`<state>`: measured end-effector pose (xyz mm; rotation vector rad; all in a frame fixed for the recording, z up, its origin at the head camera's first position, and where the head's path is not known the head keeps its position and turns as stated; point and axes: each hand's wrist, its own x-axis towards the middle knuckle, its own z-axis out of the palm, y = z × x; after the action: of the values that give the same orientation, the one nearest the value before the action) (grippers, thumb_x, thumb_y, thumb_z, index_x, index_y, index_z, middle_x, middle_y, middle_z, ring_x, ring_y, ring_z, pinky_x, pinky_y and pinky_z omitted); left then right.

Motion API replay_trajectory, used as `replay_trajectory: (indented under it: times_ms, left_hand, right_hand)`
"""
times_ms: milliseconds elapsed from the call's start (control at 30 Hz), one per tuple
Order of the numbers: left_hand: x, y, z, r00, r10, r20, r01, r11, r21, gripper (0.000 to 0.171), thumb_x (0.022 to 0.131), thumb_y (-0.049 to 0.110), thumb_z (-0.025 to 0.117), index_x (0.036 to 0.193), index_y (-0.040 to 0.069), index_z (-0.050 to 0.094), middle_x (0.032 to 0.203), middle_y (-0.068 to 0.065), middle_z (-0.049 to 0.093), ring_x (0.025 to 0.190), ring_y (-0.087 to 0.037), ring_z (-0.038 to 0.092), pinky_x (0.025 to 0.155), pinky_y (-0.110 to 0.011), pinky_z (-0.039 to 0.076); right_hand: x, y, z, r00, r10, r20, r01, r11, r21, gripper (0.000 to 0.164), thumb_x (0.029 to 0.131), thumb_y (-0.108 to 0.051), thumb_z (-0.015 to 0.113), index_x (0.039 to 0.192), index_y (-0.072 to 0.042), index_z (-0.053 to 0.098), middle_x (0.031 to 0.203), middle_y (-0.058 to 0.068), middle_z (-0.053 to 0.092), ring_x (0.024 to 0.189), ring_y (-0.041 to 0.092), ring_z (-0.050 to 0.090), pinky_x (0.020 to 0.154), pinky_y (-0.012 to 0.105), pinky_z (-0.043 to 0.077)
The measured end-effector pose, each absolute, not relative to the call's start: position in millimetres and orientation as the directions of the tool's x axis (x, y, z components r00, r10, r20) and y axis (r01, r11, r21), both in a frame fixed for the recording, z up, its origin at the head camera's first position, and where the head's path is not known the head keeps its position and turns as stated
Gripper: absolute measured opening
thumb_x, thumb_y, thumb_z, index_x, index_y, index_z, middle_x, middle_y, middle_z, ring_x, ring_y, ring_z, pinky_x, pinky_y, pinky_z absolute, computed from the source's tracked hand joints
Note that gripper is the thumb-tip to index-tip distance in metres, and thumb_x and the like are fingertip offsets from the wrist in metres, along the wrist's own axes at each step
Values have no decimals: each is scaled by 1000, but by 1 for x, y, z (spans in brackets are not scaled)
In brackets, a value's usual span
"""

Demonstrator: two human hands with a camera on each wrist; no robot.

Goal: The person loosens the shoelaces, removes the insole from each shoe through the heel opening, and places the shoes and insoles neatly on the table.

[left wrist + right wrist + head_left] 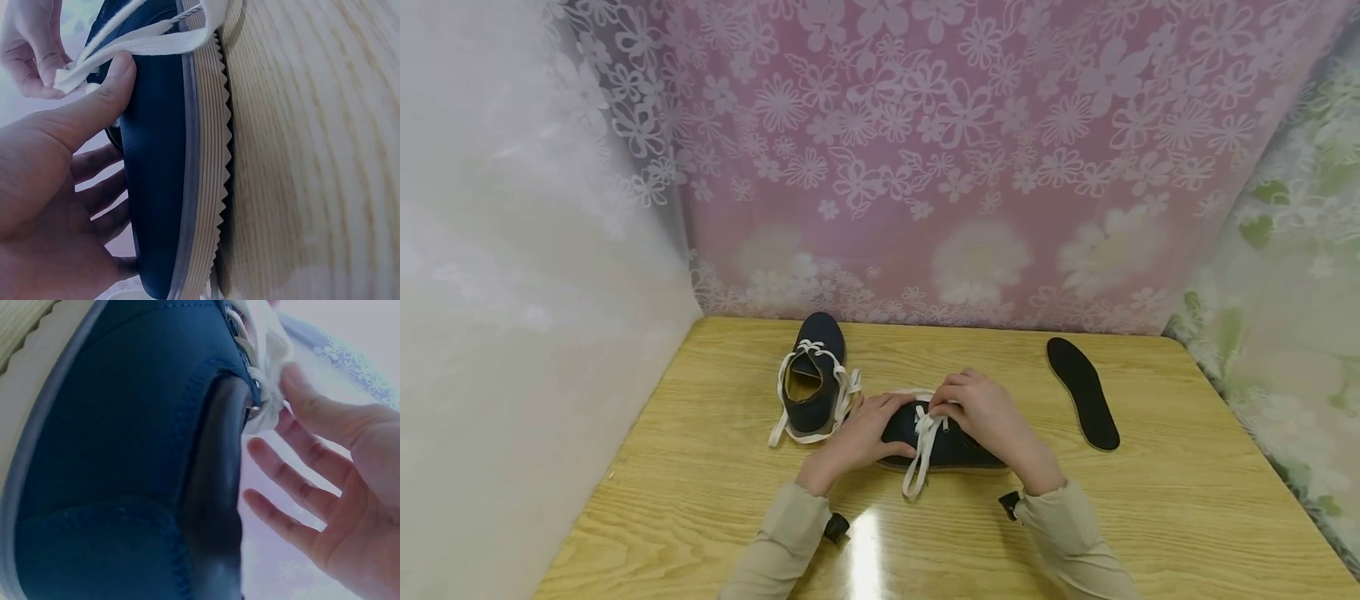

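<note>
A dark navy shoe (958, 452) with a ribbed pale sole lies sideways on the wooden table, toe to the left. My left hand (859, 435) holds its front part, thumb on the near side and fingers round the far side. Over the shoe's tongue, my right hand (988, 412) pinches the white shoelace (270, 394) between thumb and index finger, its other fingers spread apart in the right wrist view. A long loop of lace hangs down the shoe's near side in the head view. The left thumb lies close by the lace in the left wrist view.
A second navy shoe (823, 333), its white laces loose, stands at the back left, just beyond my left hand. To the right lies a black insole (1082, 392). Flowered cloth (925, 167) hangs behind the table (1187, 500).
</note>
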<state>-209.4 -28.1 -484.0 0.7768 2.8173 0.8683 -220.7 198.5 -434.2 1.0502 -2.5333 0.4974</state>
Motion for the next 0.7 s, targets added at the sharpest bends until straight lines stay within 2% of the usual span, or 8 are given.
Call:
replay_trajectory:
  times_ms: [233, 333, 467, 567, 633, 700]
  left_hand:
    - [-207, -30, -484, -865, 495, 82, 454, 703, 548, 79, 87, 45, 78, 154, 22, 43, 154, -4, 46, 143, -26, 43, 119, -67, 18]
    - [-208, -29, -484, -865, 495, 89, 458, 703, 544, 79, 87, 45, 78, 154, 22, 43, 154, -3, 46, 143, -26, 43, 119, -67, 18]
    - [-208, -28, -485, -864, 496, 91, 461, 704, 540, 78, 87, 45, 78, 154, 22, 44, 154, -4, 47, 143, -26, 43, 119, -66, 19]
    - [-209, -27, -485, -863, 497, 95, 466, 707, 532, 77, 87, 45, 78, 153, 20, 46, 153, -5, 48, 143, -27, 43, 119, -66, 20]
    - [-208, -27, -485, -863, 495, 99, 467, 709, 529, 77, 86, 45, 78, 152, 19, 47, 153, -6, 48, 143, -27, 43, 119, -66, 20]
    - [-208, -28, -485, -865, 491, 104, 466, 708, 530, 77, 86, 44, 79, 152, 19, 47, 152, -6, 49, 142, -28, 44, 118, -67, 20]
  right_hand:
    - [-222, 194, -439, -665, -529, 527, -712, 662, -234, 5, 87, -17, 79, 89, -18, 75, 86, -6, 70, 73, 13, 60, 63, 30, 52]
    - [-222, 191, -440, -673, -486, 557, -696, 671, -255, 6, 89, -13, 77, 90, -16, 73, 86, -3, 69, 73, 14, 61, 65, 33, 52]
    - [-221, 191, -436, -684, -369, 629, -675, 647, -355, 6, 90, -8, 75, 92, -12, 71, 87, 0, 68, 73, 15, 62, 64, 33, 50]
    - [-220, 193, -428, -674, -265, 689, -683, 578, -446, 7, 90, -5, 74, 93, -10, 71, 87, 2, 69, 77, 16, 65, 65, 31, 52]
    - [-220, 196, -424, -662, -254, 705, -699, 549, -459, 9, 89, -4, 75, 93, -11, 72, 88, 1, 69, 80, 15, 66, 67, 30, 53]
    - [-220, 200, -421, -659, -298, 691, -713, 539, -447, 11, 88, -5, 77, 95, -12, 73, 91, 0, 69, 82, 15, 66, 72, 31, 55]
